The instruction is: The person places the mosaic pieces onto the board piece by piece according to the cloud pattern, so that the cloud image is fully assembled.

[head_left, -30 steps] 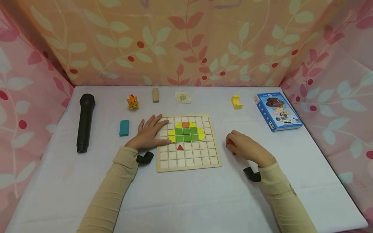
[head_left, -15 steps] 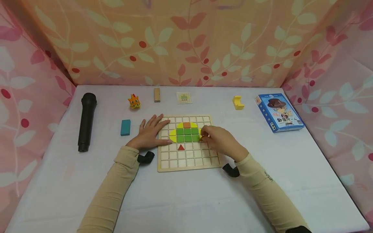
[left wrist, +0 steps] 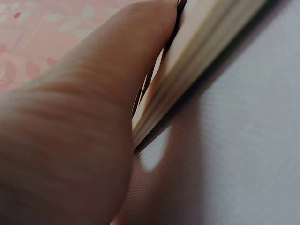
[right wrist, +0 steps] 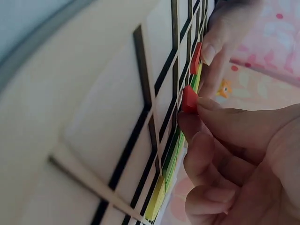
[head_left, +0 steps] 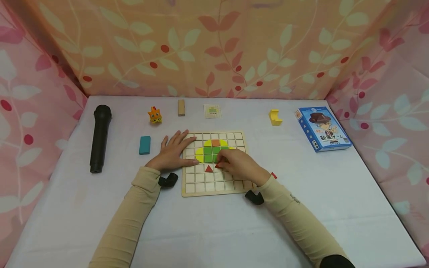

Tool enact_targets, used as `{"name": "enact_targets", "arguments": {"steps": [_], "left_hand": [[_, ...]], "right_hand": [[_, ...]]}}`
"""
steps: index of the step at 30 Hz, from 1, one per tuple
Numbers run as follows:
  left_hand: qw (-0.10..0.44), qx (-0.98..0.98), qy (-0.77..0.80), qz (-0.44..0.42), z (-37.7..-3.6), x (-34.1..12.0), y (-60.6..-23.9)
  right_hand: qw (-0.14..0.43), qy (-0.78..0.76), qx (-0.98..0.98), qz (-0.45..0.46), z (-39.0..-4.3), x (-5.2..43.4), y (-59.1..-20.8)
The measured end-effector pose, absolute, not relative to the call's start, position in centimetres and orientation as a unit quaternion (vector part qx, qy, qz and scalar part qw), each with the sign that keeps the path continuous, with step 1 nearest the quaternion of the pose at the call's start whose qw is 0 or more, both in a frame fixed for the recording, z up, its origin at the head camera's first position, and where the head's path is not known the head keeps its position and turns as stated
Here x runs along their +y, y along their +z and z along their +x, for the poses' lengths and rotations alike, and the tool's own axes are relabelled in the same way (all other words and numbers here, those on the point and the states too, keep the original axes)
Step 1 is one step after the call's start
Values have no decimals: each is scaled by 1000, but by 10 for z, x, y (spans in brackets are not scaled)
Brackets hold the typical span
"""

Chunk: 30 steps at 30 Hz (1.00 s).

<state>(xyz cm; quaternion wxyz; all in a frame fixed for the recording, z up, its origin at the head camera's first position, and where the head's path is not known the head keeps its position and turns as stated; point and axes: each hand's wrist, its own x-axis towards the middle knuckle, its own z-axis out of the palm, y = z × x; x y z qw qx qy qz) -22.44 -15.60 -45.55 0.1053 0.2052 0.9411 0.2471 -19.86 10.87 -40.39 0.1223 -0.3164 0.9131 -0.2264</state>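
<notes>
A wooden grid board (head_left: 201,186) lies in the middle of the table. It carries green squares (head_left: 214,150) flanked by yellow pieces, an orange square (head_left: 215,142) on top and a red triangle (head_left: 209,168) below. My left hand (head_left: 177,149) rests flat on the board's left edge, fingers straight; in the left wrist view only its palm (left wrist: 70,131) and the board's edge (left wrist: 201,51) show. My right hand (head_left: 222,163) pinches a small red piece (right wrist: 189,99) just above the board, right of the red triangle (right wrist: 196,58).
A black microphone (head_left: 99,137), teal block (head_left: 145,144), orange cat toy (head_left: 155,115), wooden block (head_left: 181,107) and pattern card (head_left: 212,111) lie left and behind. A yellow block (head_left: 275,117), a blue box (head_left: 322,128) and a small red piece (head_left: 274,175) are on the right.
My right hand came from the table at the right, over the board, and down-left to the row under the green squares with the red piece. The left hand stayed put.
</notes>
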Motion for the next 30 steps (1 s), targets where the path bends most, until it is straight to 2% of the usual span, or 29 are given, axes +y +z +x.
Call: {"name": "enact_targets", "arguments": {"steps": [10, 18, 27, 30], "left_hand": [[103, 944, 240, 202, -224, -156, -457], [106, 944, 243, 198, -224, -156, -457], [102, 943, 246, 199, -223, -156, -456], [103, 942, 246, 202, -224, -156, -457]], "right_hand": [[123, -204, 919, -315, -197, 106, -406], [102, -190, 918, -334, -195, 107, -408], [121, -190, 926, -302, -194, 106, -406], [108, -194, 934, -278, -193, 115, -400]]}}
